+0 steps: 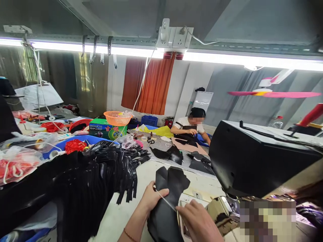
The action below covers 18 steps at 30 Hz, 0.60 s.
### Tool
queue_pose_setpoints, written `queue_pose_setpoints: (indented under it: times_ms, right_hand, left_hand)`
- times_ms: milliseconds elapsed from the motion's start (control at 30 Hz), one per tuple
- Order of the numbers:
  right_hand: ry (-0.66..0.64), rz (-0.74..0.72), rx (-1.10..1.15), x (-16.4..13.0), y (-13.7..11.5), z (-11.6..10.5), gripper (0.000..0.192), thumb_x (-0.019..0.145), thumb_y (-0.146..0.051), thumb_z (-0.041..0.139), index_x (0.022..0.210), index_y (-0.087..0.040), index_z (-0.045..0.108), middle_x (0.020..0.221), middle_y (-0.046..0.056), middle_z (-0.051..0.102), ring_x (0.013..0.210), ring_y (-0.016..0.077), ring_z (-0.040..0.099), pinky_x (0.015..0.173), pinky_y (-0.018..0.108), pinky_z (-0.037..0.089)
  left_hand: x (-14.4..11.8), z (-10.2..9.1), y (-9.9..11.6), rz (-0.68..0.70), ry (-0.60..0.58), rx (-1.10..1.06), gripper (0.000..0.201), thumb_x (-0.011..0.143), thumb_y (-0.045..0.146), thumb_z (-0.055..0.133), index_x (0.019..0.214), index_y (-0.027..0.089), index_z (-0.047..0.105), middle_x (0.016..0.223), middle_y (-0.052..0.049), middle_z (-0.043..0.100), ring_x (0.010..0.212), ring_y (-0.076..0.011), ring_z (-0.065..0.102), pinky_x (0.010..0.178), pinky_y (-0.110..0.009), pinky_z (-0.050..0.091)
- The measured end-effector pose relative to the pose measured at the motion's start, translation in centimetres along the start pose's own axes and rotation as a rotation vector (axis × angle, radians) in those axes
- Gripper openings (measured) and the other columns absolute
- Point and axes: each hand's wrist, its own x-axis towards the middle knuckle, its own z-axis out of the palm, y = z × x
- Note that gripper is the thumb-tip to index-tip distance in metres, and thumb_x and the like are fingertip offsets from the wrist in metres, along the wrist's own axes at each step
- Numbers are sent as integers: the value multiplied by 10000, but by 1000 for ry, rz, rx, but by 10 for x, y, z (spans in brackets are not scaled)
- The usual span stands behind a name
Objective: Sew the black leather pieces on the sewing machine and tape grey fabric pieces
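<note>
My left hand [151, 199] grips a black leather piece [169, 188] that lies on the pale worktable [143, 171] and runs from the table's middle down to the bottom edge. My right hand [199, 220] pinches one end of a thin pale strip or thread [165, 200]. The strip stretches tight across the leather to my left thumb. Both hands sit low in the view, close together.
A big heap of black leather strips [85, 181] fills the left. A black machine housing [254, 158] stands at right. Bags of red items [15, 164], a blue tray [83, 139], a green box [106, 129] and an orange basket [117, 117] crowd the back left. Another person [191, 126] works across the table.
</note>
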Motion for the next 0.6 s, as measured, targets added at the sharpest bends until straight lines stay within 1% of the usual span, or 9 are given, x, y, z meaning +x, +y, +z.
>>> queue_pose_setpoints:
  times_ms: [33,100,167,233,300,367,467,533,600]
  right_hand:
    - [41,199,138,0,9,5,266,940,-361,501,1159,-276,626,1045,77,665,979,241,576,855,382,423]
    - [88,630,522,2,21,20,737,807,-649,585,1400,-240,429,1405,150,492,1197,305,535,985,439,430]
    - [23,899,860,6,23,39,1176,601,-856,587,1468,-124,282,1480,243,402,1265,357,516,1001,445,459]
    - [-77,923,1016,14,18,58,1242,470,-897,622,1365,-59,424,1384,265,522,1245,369,550,997,416,483]
    - [-144,867,1076,27,12,68,1073,457,-824,709,1224,-89,558,1260,214,643,1185,343,607,983,375,499]
    - [-165,830,1118,44,6,68,923,529,-731,742,1200,-120,569,1209,170,686,1121,315,651,953,358,515]
    - [-134,791,1143,65,-3,52,754,719,-639,631,1255,-122,517,1239,151,676,1086,273,674,929,344,525]
    - [-102,750,1131,63,-10,31,677,781,-578,600,1281,-134,499,1238,127,682,1077,250,681,913,331,535]
    - [-127,673,1105,46,-18,5,700,729,-525,696,1322,-209,500,1195,51,712,1071,238,683,892,326,548]
  left_hand:
    - [0,0,0,-14,10,-35,581,641,395,782,1093,114,548,970,-148,699,794,-256,680,681,-333,551]
    - [-1,3,-1,-26,31,-95,624,629,398,801,1117,119,533,991,-158,693,806,-259,682,686,-337,556]
    - [-3,7,-2,-12,54,-145,648,636,397,803,1152,130,516,1040,-164,685,870,-265,682,731,-335,557]
    - [-3,8,-3,5,87,-172,679,642,388,799,1196,134,500,1080,-168,675,932,-270,677,778,-329,549]
    - [-1,5,-1,13,114,-225,773,624,347,798,1283,130,457,1100,-171,665,957,-276,673,812,-335,538]
    - [3,-1,5,27,86,-349,922,586,258,772,1403,155,358,1161,-166,641,988,-280,667,841,-345,528]
    - [6,-12,16,133,39,-558,1069,526,185,695,1494,224,243,1355,-146,538,1158,-280,597,913,-330,497]
    - [4,-18,16,189,103,-585,1021,550,241,689,1487,228,285,1427,-133,483,1254,-282,531,937,-323,483]
    - [4,-27,9,136,148,-502,899,640,335,684,1466,255,338,1404,-114,517,1227,-281,558,894,-332,504]
